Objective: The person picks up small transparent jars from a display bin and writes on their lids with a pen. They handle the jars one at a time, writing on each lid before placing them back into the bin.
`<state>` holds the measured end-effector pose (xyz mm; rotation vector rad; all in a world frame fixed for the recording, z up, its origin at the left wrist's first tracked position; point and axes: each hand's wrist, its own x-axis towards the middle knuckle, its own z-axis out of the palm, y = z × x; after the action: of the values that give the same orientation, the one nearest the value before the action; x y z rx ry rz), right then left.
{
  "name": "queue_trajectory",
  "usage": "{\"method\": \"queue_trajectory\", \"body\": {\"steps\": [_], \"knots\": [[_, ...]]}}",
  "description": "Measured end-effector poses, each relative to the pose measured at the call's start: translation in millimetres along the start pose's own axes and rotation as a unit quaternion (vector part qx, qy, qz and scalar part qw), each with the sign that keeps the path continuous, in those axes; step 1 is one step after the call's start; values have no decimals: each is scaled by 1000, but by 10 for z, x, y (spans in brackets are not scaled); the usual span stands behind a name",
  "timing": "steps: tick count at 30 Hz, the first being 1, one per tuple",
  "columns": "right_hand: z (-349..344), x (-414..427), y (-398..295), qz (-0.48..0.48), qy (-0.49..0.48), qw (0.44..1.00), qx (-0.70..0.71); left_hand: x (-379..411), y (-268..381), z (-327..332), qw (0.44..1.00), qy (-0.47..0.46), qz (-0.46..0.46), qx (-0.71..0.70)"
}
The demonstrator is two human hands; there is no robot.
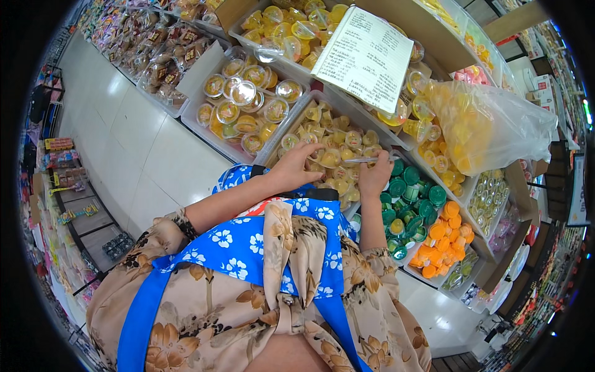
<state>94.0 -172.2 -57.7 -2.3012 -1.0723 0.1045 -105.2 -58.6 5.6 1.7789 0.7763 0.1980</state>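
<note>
My left hand point(297, 165) rests over a bin of small yellow jelly cups point(340, 132), thumb and fingers apart, its fingertips among the cups. Whether it touches any one cup firmly is hard to see. My right hand point(375, 176) is closed around a pen point(360, 160) at the right side of the same bin, the pen lying nearly level and pointing left. Beyond the bin an open notebook point(362, 58) with handwritten lines lies tilted across the packs of larger yellow jelly cups point(279, 28).
A clear plastic bag point(497, 123) with yellow contents sits at the right. Nearby are round-lidded jelly cups point(253, 100), green-lidded cups point(411, 200) and orange-lidded cups point(441, 242). Wrapped snacks point(162, 60) fill bins at upper left. A tiled aisle floor point(121, 125) runs along the left.
</note>
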Motion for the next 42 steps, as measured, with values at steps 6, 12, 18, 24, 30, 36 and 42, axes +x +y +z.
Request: {"method": "queue_trajectory", "body": {"steps": [6,12,18,24,30,36,42], "knots": [[-35,-96,72,204,40,805,556,19,-54,48,995,-31,-12,-89],[-246,-281,-356,216,-94,516,824,23,261,48,986,-48,45,-155],[-261,-364,-505,255,-165,451,839,-9,399,18,988,-27,70,-134],[-183,-397,-538,240,-170,454,841,-27,358,38,988,1,57,-142],[-173,-399,-601,222,-185,469,835,-39,326,50,976,-7,-1,-219],[-204,-318,-717,212,-163,567,779,194,6,-4,970,104,6,-218],[-50,-422,-554,219,-179,623,730,112,-415,-178,982,174,64,-48]]}}
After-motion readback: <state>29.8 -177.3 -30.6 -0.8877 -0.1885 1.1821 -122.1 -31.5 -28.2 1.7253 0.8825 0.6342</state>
